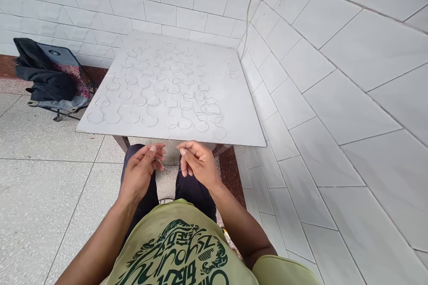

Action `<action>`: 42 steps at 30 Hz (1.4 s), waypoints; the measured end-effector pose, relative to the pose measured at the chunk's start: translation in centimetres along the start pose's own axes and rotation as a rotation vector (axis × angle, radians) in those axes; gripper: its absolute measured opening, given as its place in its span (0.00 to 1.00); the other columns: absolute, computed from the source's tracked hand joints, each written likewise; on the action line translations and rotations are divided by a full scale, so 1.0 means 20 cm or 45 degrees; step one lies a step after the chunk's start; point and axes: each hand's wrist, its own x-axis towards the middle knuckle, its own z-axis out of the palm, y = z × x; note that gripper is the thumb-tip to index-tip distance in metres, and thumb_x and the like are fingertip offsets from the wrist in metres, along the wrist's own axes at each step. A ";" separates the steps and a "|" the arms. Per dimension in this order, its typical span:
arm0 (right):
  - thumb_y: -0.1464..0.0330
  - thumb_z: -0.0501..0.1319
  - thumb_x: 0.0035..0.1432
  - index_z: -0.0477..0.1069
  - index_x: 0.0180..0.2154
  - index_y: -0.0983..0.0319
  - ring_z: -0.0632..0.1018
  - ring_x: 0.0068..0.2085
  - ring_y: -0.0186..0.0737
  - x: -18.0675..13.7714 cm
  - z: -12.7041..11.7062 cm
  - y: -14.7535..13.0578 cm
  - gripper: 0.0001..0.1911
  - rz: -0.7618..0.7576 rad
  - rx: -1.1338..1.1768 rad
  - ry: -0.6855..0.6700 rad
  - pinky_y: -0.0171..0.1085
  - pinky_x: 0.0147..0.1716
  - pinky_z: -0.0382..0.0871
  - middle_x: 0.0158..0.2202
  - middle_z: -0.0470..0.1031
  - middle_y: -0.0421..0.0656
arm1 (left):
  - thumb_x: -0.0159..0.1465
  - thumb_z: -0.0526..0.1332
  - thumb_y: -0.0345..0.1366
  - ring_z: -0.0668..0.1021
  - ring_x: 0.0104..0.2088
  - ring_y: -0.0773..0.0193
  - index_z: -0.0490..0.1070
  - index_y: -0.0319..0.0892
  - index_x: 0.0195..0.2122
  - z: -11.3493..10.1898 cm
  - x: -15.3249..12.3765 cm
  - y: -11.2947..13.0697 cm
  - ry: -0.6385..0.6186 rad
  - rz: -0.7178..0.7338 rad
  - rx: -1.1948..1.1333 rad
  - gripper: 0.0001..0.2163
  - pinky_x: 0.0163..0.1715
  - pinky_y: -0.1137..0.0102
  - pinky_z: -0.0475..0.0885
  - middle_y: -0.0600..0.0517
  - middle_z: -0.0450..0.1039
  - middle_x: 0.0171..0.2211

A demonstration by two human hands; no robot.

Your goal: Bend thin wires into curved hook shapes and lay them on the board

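Note:
My left hand [142,170] and my right hand [197,163] are held close together over my lap, just below the front edge of a white board [240,120]. Both hands pinch a thin strand of wire [171,168] that runs between their fingertips. The fingers of each hand are curled and pressed together on it. Several thin wire loops [160,93] lie in rows across the board. I sit with dark trousers and a green printed shirt showing below.
A white tiled wall [351,98] runs along the right and behind the board. A folding chair with dark clothes [50,75] stands at the left on the speckled floor [40,178]. A thin cable [249,13] hangs down the wall corner.

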 end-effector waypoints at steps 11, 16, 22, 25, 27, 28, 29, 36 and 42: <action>0.62 0.69 0.64 0.72 0.40 0.61 0.54 0.15 0.24 -0.07 0.02 0.05 0.11 0.553 0.894 -0.351 0.26 0.12 0.46 0.19 0.56 0.28 | 0.64 0.72 0.37 0.75 0.33 0.67 0.85 0.42 0.39 -0.01 0.02 -0.06 -0.336 0.079 -0.070 0.06 0.25 0.73 0.68 0.46 0.78 0.43; 0.51 0.63 0.68 0.73 0.41 0.62 0.67 0.18 0.30 -0.10 0.03 0.13 0.19 0.553 0.703 -0.297 0.29 0.13 0.55 0.23 0.67 0.35 | 0.68 0.68 0.39 0.76 0.29 0.66 0.82 0.42 0.39 0.02 -0.02 -0.04 -0.148 0.193 0.192 0.07 0.26 0.72 0.71 0.47 0.80 0.37; 0.47 0.56 0.72 0.75 0.47 0.60 0.81 0.40 0.40 -0.16 0.02 0.17 0.23 0.036 0.014 0.199 0.36 0.32 0.76 0.41 0.79 0.48 | 0.69 0.66 0.42 0.75 0.25 0.68 0.81 0.43 0.41 0.05 -0.06 -0.06 0.009 0.258 0.416 0.09 0.25 0.70 0.73 0.50 0.79 0.35; 0.55 0.58 0.73 0.75 0.49 0.58 0.80 0.34 0.36 -0.17 0.04 0.18 0.16 -0.112 -0.209 0.232 0.35 0.32 0.75 0.38 0.79 0.44 | 0.69 0.67 0.42 0.75 0.25 0.68 0.81 0.42 0.44 0.05 -0.07 -0.08 0.004 0.186 0.386 0.10 0.26 0.70 0.74 0.50 0.79 0.35; 0.58 0.56 0.75 0.76 0.50 0.59 0.78 0.29 0.34 -0.16 0.04 0.19 0.15 -0.156 -0.278 0.232 0.34 0.28 0.73 0.34 0.77 0.42 | 0.68 0.67 0.42 0.74 0.26 0.68 0.82 0.42 0.45 0.05 -0.07 -0.08 -0.010 0.143 0.346 0.10 0.26 0.71 0.73 0.50 0.79 0.35; 0.59 0.55 0.75 0.76 0.51 0.59 0.77 0.28 0.33 -0.16 0.04 0.20 0.15 -0.177 -0.305 0.231 0.33 0.28 0.73 0.33 0.76 0.41 | 0.68 0.67 0.41 0.74 0.26 0.68 0.82 0.42 0.44 0.05 -0.07 -0.08 -0.022 0.119 0.309 0.10 0.26 0.72 0.72 0.49 0.79 0.35; 0.60 0.54 0.75 0.76 0.51 0.59 0.76 0.27 0.32 -0.16 0.04 0.21 0.15 -0.201 -0.332 0.227 0.33 0.28 0.73 0.32 0.75 0.41 | 0.68 0.68 0.41 0.73 0.26 0.69 0.82 0.42 0.44 0.05 -0.06 -0.08 -0.037 0.087 0.256 0.10 0.25 0.73 0.71 0.50 0.78 0.34; 0.64 0.52 0.76 0.77 0.55 0.59 0.74 0.27 0.31 -0.15 0.01 0.23 0.16 -0.290 -0.466 0.155 0.33 0.29 0.72 0.34 0.75 0.41 | 0.63 0.73 0.41 0.71 0.23 0.73 0.81 0.38 0.34 0.00 -0.04 -0.08 -0.234 -0.337 -0.198 0.10 0.18 0.78 0.62 0.51 0.75 0.29; 0.68 0.51 0.76 0.76 0.56 0.59 0.74 0.31 0.34 -0.15 -0.01 0.20 0.17 -0.451 -0.608 -0.025 0.35 0.36 0.73 0.33 0.74 0.41 | 0.61 0.74 0.40 0.68 0.21 0.75 0.79 0.36 0.31 -0.03 -0.04 -0.10 -0.347 -0.480 -0.240 0.11 0.18 0.80 0.61 0.52 0.72 0.24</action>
